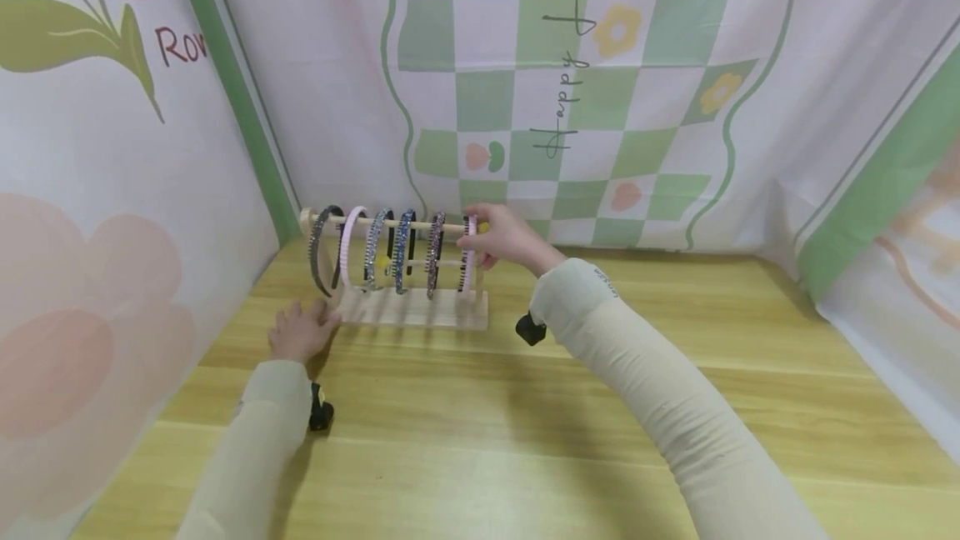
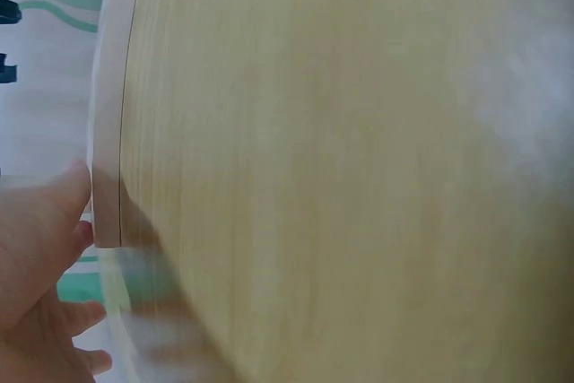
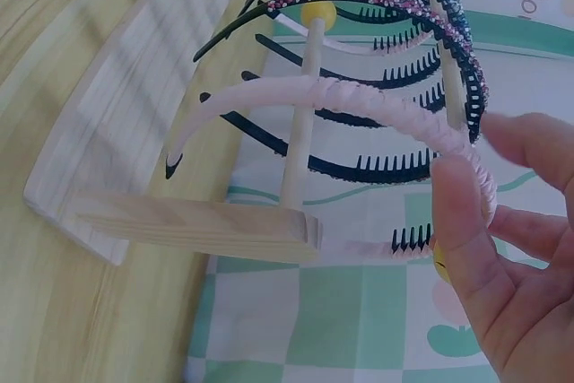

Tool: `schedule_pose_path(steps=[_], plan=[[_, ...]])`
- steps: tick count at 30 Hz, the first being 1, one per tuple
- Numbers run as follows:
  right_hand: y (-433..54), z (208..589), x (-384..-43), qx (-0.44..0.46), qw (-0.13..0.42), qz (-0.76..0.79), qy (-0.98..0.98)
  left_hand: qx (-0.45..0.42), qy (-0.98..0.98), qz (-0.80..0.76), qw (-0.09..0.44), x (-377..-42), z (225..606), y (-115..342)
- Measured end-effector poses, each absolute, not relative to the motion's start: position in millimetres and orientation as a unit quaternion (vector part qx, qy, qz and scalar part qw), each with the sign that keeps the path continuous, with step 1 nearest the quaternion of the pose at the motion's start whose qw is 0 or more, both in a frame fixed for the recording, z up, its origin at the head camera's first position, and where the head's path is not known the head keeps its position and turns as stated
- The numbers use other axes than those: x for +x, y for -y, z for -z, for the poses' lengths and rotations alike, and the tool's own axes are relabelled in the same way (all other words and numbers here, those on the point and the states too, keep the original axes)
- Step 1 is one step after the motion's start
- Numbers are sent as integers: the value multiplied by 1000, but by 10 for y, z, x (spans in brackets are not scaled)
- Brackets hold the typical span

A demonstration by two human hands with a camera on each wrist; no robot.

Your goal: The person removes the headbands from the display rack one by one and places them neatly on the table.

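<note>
A wooden headband rack (image 1: 420, 312) stands on the table with several headbands hung along its top bar. At its right end, my right hand (image 1: 512, 235) pinches a pink wrapped headband (image 3: 305, 92) between thumb and fingers. That headband still hangs over the bar. My left hand (image 1: 302, 332) rests at the left end of the rack's base, its thumb against the base's edge (image 2: 108, 132) and the other fingers spread. Along the bar hang a glittery pink-and-black headband (image 1: 433, 261), a blue one (image 1: 401, 252), a silver one (image 1: 372, 250), another pink one (image 1: 347, 248) and a dark one (image 1: 315, 252).
The wood-grain table (image 1: 480, 440) extends toward me and to the right of the rack. Behind it hangs a green-and-white checked curtain (image 1: 555, 90). A floral curtain (image 1: 112, 273) borders the left side. Yellow balls (image 3: 318, 14) cap the rack's rods.
</note>
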State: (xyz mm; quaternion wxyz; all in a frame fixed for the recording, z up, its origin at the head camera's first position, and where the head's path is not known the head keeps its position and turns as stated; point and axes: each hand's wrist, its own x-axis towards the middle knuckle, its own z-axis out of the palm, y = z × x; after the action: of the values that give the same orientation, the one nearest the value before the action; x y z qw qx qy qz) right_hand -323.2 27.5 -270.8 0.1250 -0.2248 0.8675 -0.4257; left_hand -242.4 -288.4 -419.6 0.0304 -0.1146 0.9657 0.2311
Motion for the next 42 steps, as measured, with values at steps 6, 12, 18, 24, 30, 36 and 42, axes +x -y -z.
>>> schedule_pose_path(steps=[6,12,18,24,30,36,42], plan=[[-279,2721,-3227,-224,123,430,-866,-129,-970,-204,10,-2445,4219,2866],[-273,2737,-3221,-223,118,431,-867,-131,-973,-192,-6,-2456,4252,2868],[-275,2755,-3234,-222,105,424,-872,-130,-972,-194,-14,-2480,4287,2875],[-288,2760,-3234,-222,101,425,-872,-128,-972,-196,-15,-2467,4273,2859],[-311,2691,-3230,-222,107,436,-865,-130,-973,-191,-23,-2460,4273,2840],[-343,2558,-3198,-220,102,460,-854,-126,-975,-183,-24,-2451,4263,2854],[-387,2449,-3184,-212,91,463,-856,-128,-975,-179,-17,-2460,4235,2859]])
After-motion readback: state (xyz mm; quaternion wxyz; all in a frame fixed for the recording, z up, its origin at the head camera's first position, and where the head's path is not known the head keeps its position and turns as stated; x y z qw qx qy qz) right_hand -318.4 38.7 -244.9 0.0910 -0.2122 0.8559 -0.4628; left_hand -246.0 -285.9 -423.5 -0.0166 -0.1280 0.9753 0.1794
